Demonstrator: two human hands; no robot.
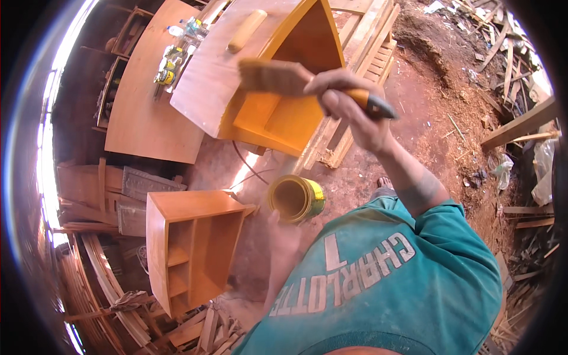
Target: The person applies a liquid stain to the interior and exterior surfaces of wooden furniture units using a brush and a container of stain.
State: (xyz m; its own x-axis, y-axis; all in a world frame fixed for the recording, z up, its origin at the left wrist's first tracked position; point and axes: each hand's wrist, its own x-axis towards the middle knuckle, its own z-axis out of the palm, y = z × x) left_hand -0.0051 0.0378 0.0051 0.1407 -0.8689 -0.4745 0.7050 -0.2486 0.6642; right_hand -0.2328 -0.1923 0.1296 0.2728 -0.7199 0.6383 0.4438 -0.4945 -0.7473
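My right hand (355,109) is closed round a wide paintbrush (275,78) with a yellow handle and dark end. Its brown bristles, blurred by motion, point left. Behind the brush lies a wooden cabinet (284,112), tipped on planks, its open inside coated glossy orange-yellow. Lower down, my left hand (283,239) is smeared, with one digit up at the rim of a yellow-and-green paint can (305,201). The can looks held at hand height, its open top facing up; its other fingers are hidden. Brown shows inside the can.
A wooden block (247,31) rests on the cabinet's pale side. Beyond stand a brown panel (151,89) and small tins and bottles (171,65). An orange shelved cabinet (201,242) stands lower left. Wood scraps (512,65) litter the right; planks (100,284) lie left.
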